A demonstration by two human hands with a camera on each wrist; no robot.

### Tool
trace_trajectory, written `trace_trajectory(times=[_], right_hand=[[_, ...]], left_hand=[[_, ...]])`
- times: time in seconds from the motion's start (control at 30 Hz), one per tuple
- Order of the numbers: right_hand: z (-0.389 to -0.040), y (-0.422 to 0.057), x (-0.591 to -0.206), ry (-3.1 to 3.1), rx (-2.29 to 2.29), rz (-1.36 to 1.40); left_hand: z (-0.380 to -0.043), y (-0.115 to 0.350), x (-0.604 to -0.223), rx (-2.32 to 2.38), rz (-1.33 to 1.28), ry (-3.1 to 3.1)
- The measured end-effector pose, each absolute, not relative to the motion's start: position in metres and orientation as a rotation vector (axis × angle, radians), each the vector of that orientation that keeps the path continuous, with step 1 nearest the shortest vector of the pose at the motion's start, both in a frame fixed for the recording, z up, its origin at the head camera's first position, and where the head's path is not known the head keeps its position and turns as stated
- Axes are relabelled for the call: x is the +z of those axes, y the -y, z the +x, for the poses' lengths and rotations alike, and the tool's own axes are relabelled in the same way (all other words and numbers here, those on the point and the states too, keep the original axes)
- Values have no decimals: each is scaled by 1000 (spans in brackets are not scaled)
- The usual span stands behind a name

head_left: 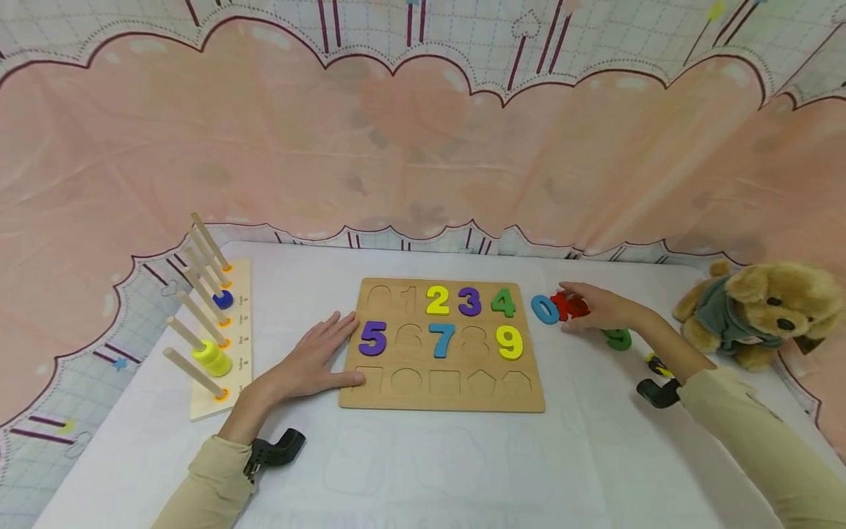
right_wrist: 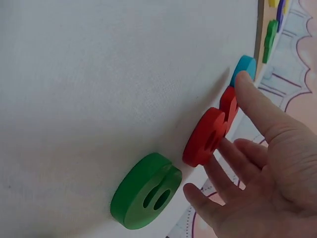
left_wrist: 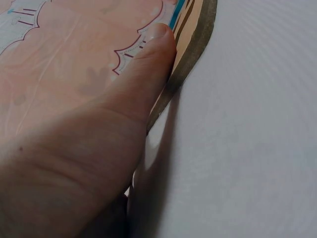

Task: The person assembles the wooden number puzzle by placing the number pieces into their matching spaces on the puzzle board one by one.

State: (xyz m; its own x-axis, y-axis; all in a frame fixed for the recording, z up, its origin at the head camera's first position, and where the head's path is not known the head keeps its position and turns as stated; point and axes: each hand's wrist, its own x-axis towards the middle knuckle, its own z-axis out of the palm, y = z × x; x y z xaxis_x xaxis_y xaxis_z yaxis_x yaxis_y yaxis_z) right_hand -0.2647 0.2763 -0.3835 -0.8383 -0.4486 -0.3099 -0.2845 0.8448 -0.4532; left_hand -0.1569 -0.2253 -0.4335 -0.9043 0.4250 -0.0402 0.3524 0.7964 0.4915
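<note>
Right hand [head_left: 600,307]: grip slack, fingers loosely extended beside the red number pieces [right_wrist: 204,136], which lie on the white table [head_left: 595,463], right of the wooden board [head_left: 396,400]. Left hand [head_left: 313,360]: unclenched, fingers spread, resting at the board's left edge. Blue zero [head_left: 536,309] adjoins the red pieces; green piece [head_left: 617,339] lies nearby. Peg stand [head_left: 243,367] stands left, teddy bear [head_left: 734,316] far right.
</note>
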Motion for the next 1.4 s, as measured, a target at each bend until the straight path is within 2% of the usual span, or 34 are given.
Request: trace_trajectory(times=[0.37,1.1,1.4], right_hand=[[-272,-276,-385,-2630,-556,-499],[-282,-261,-388,-2611,-410,-697],[-275,-243,-381,-2815,-595,-679]], left_hand=[[-157,226,-433,749,634,-2851],[-158,226,-434,755,649,-2856],[-157,227,-434,757,648,-2858]])
